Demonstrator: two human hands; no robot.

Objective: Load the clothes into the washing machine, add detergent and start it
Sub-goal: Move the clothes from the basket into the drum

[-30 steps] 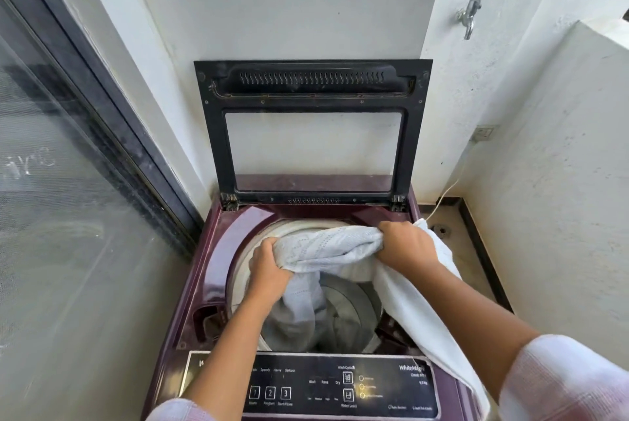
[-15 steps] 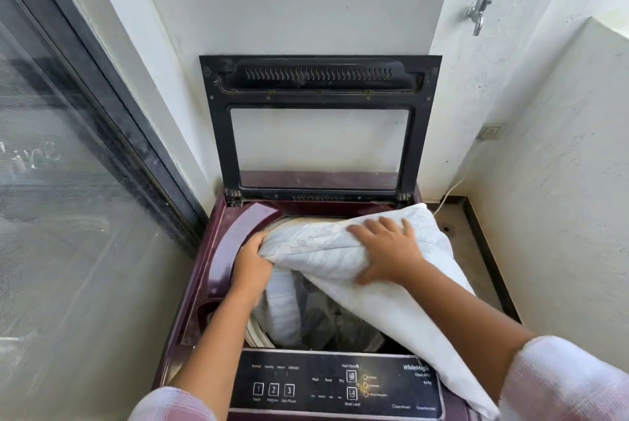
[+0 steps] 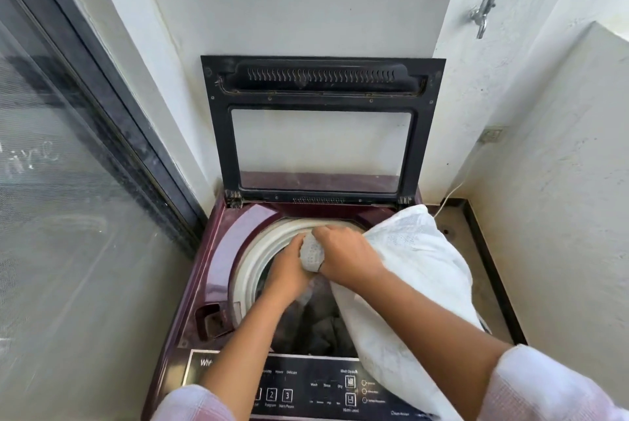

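A maroon top-load washing machine (image 3: 218, 250) stands below me with its black-framed glass lid (image 3: 321, 80) raised against the wall. A large white cloth (image 3: 418, 271) drapes over the machine's right side and hangs into the drum (image 3: 258, 257). My left hand (image 3: 289, 271) and my right hand (image 3: 343, 255) meet over the drum opening, both gripping a bunched end of the white cloth. Dark clothes (image 3: 320, 325) lie inside the drum under my arms. The black control panel (image 3: 306, 390) runs along the machine's near edge. No detergent is in view.
A glass sliding door (image 3: 68, 199) with a dark frame stands close on the left. White walls close in behind and on the right. A metal tap (image 3: 481, 14) sticks out of the back wall. A white cable (image 3: 452, 192) runs down to the floor strip right of the machine.
My hands have come together over the drum's back, bunching the cloth's end between them. My right hand went from flat on the cloth to gripping it. The cloth now bulges over the right side.
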